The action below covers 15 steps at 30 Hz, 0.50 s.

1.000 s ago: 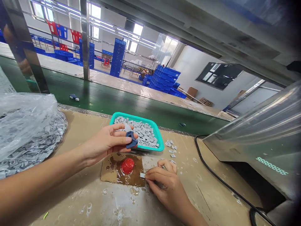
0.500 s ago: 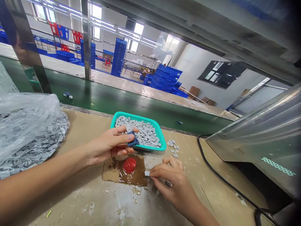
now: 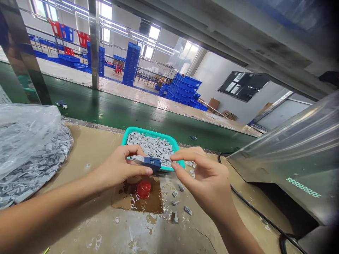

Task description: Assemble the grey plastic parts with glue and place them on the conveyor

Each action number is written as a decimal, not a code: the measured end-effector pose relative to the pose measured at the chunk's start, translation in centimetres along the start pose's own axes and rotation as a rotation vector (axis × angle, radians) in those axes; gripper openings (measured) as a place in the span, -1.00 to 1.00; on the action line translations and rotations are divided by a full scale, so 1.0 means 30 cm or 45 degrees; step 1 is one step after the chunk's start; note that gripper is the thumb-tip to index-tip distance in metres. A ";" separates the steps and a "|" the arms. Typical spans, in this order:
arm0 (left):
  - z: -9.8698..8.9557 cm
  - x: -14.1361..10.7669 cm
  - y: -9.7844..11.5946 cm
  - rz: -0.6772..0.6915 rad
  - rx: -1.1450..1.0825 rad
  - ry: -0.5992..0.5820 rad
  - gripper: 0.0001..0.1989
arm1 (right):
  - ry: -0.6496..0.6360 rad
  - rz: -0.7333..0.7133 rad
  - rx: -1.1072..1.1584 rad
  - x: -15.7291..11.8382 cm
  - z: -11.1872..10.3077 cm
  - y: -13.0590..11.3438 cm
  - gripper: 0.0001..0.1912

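Note:
My left hand (image 3: 124, 165) is closed on a dark blue plastic part (image 3: 152, 163) with a light grey end, held over the near edge of a teal basket (image 3: 180, 163). Small grey pieces (image 3: 148, 143) fill that basket. To the right, my right hand (image 3: 202, 173) pinches a small grey piece (image 3: 168, 158) between thumb and forefinger, a short gap from the blue part. Below my left hand, a red wet lump (image 3: 143, 189) sits on a wet brown square (image 3: 156, 201). Several loose grey pieces (image 3: 188, 210) lie on the table beside the square.
A clear plastic bag of grey pieces (image 3: 31, 151) lies at the left. Behind the table runs a green conveyor belt (image 3: 113, 114) with a few dark blue parts on it. A black cable (image 3: 254, 201) and a shiny metal housing (image 3: 296, 155) are at the right.
My right hand has risen from beside the brown square toward the blue part, carrying its grey piece. My left hand has turned the blue part more level. Parts on the belt appear further left.

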<state>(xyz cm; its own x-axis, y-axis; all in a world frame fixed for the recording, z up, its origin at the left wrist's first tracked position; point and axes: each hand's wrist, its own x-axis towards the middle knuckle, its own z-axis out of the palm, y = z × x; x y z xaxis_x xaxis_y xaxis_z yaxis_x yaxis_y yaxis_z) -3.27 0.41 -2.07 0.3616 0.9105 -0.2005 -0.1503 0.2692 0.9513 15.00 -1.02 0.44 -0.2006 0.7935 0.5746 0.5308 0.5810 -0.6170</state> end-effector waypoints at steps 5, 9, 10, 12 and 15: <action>-0.003 -0.001 -0.005 0.055 0.039 -0.035 -0.73 | -0.058 -0.034 -0.023 0.010 0.025 -0.008 -0.83; 0.000 -0.001 -0.001 0.010 0.049 -0.066 -0.71 | -0.103 -0.069 -0.034 0.008 0.029 -0.005 -0.81; 0.001 -0.002 0.001 -0.002 0.064 -0.070 -0.71 | -0.110 -0.079 -0.035 0.006 0.029 -0.003 -0.81; 0.004 -0.004 0.003 -0.012 0.105 -0.061 -0.71 | -0.137 -0.098 -0.041 0.002 0.029 0.001 -0.81; 0.005 -0.008 0.002 -0.017 0.133 -0.055 -0.72 | -0.176 -0.144 -0.069 0.000 0.028 0.002 -0.83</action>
<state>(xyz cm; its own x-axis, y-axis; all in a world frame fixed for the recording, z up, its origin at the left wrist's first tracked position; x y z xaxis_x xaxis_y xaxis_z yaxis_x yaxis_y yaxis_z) -3.22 0.16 -1.93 0.4025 0.8922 -0.2050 -0.0494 0.2447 0.9683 14.33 -0.82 -0.05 -0.3709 0.7434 0.5566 0.5412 0.6601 -0.5210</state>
